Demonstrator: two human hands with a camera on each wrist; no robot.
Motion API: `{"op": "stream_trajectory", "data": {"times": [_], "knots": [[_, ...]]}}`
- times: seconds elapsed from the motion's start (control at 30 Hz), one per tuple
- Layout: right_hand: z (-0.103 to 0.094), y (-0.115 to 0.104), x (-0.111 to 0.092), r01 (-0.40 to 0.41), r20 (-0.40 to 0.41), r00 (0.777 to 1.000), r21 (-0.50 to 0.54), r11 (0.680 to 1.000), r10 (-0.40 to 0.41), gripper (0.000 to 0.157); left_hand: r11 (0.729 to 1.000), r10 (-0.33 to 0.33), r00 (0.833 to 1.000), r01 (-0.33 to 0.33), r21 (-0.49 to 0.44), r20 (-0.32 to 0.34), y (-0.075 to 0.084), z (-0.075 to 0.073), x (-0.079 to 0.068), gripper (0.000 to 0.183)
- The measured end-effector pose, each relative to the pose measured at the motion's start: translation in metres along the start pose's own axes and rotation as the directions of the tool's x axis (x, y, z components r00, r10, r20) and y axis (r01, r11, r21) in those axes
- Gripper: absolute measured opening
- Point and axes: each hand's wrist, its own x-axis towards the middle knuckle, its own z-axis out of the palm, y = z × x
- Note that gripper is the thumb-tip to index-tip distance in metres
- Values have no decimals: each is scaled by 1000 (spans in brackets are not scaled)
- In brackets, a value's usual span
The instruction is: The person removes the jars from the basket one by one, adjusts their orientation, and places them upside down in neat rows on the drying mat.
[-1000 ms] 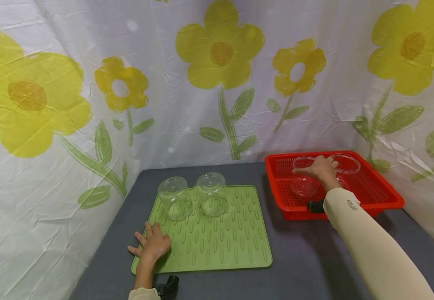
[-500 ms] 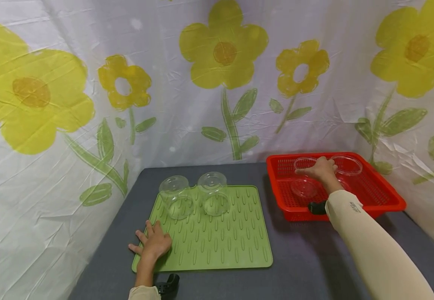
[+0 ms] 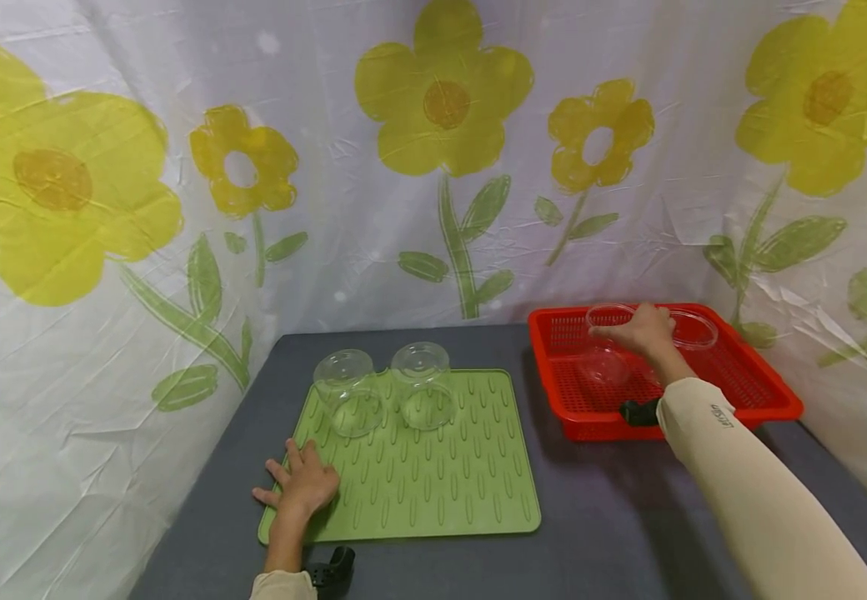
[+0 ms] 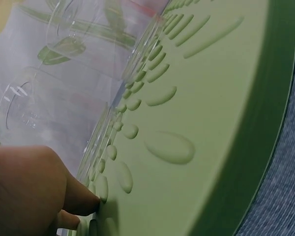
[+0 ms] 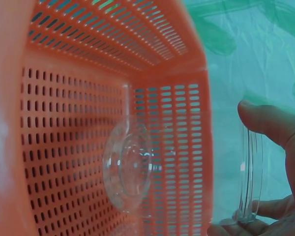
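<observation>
My right hand (image 3: 643, 332) grips the rim of a clear plastic jar (image 5: 132, 167) over the red basket (image 3: 576, 429), thumb on one side and fingers on the other. The jar's open rim faces up and its round bottom hangs inside the basket. Beside it in the basket is another clear jar (image 3: 696, 332), partly hidden by my hand. Fingers spread, my left hand (image 3: 304, 485) rests on the left edge of the green ribbed mat (image 3: 433, 500). Two clear jars (image 3: 348, 392) stand side by side, bottoms up, at the mat's back left.
A dark grey table (image 3: 576, 517) carries the mat on the left and the basket at the back right. Behind the table hangs a white cloth (image 3: 328, 250) printed with yellow flowers. Bare mat surface shows in front of and to the right of the two jars.
The jar in my right hand has risen slightly, along with that hand. My left hand and the two jars on the mat stay where they were.
</observation>
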Motion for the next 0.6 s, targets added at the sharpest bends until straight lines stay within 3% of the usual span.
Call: {"op": "stream_trajectory", "data": {"times": [0.3, 0.47, 0.6], "knots": [[-6, -6, -5, 19, -21, 1000, 11, 1000, -19, 89, 999, 27, 999, -28, -36, -25, -3, -3, 1, 78], [-10, -8, -7, 69, -43, 997, 42, 997, -68, 95, 994, 71, 989, -81, -76, -127, -2, -14, -1, 87], [-15, -12, -10, 96, -47, 995, 61, 994, -93, 103, 984, 143, 961, -164, -72, -237, 6, -25, -5, 94]]}}
